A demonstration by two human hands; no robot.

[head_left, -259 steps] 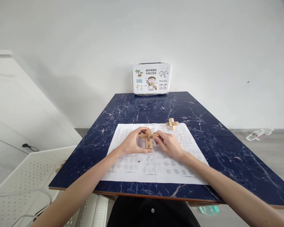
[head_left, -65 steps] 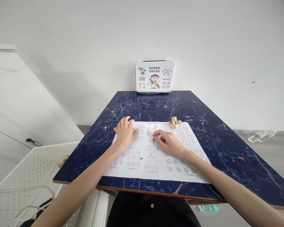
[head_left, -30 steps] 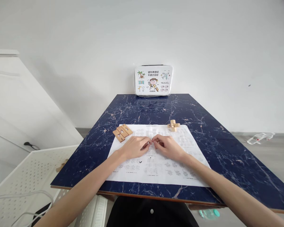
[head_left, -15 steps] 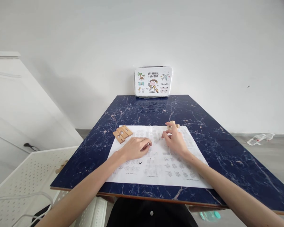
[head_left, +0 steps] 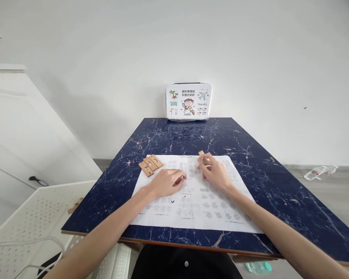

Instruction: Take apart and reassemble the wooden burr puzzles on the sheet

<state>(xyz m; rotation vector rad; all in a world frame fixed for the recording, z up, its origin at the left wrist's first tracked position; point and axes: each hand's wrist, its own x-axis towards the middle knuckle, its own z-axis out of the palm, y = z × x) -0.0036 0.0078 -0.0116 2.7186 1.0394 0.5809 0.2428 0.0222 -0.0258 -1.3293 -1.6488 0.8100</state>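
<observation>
A large printed instruction sheet lies under both my hands on the dark blue marbled table. My left hand rests on the sheet with its fingers curled in; anything inside them is hidden. My right hand pinches a small light wooden block over the sheet's upper right part. The fingers cover much of this block, and a dark mark shows on it. Several flat slotted wooden puzzle pieces lie side by side at the sheet's upper left corner, beyond my left hand.
A white cartoon-printed case stands at the table's far edge by the wall. Left of the table is a white perforated cart with white cables. Clear packaging and a bottle lie on the floor.
My right hand has closed on the wooden block and brought it slightly left from the sheet's upper right edge. My left hand stays put.
</observation>
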